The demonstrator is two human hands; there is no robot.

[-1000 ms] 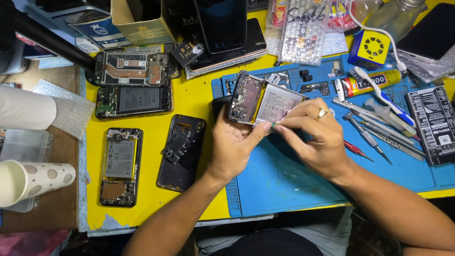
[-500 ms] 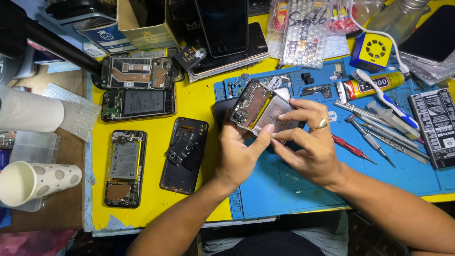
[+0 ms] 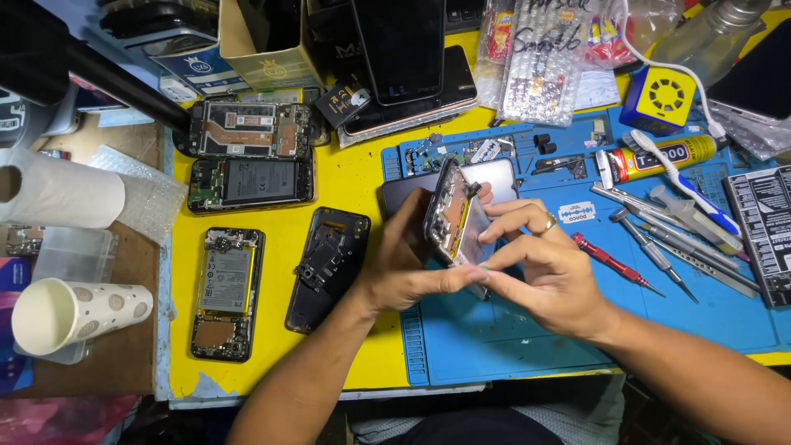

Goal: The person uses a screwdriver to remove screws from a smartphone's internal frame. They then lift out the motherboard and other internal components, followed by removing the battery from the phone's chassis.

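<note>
pinching an opened phone (image 3: 455, 218) edge-up — left hand (image 3: 404, 268), right hand (image 3: 544, 272) — near yellow glue tube (image 3: 659, 156).

**Yellow bench, blue mat**

A yellow-topped bench (image 3: 354, 185) carries everything. The blue work mat (image 3: 527, 338) covers its right part and serves as the landmark. Left of the mat lies a black phone back cover (image 3: 328, 268); further left, an opened phone (image 3: 225, 294) showing its battery. Up and left of the mat lie two more opened phones (image 3: 251, 183), one above the other. Beyond the mat's far edge sit a cardboard box (image 3: 268, 41), stacked dark phones (image 3: 408, 58) and bubble-wrap bags (image 3: 544, 62). On the mat itself rest a glue tube (image 3: 655, 158), a red-handled screwdriver (image 3: 614, 264), metal tweezers (image 3: 688, 247) and a razor blade (image 3: 573, 212). Well left of the mat lie a paper cup (image 3: 70, 317) and a paper roll (image 3: 58, 194)
</note>
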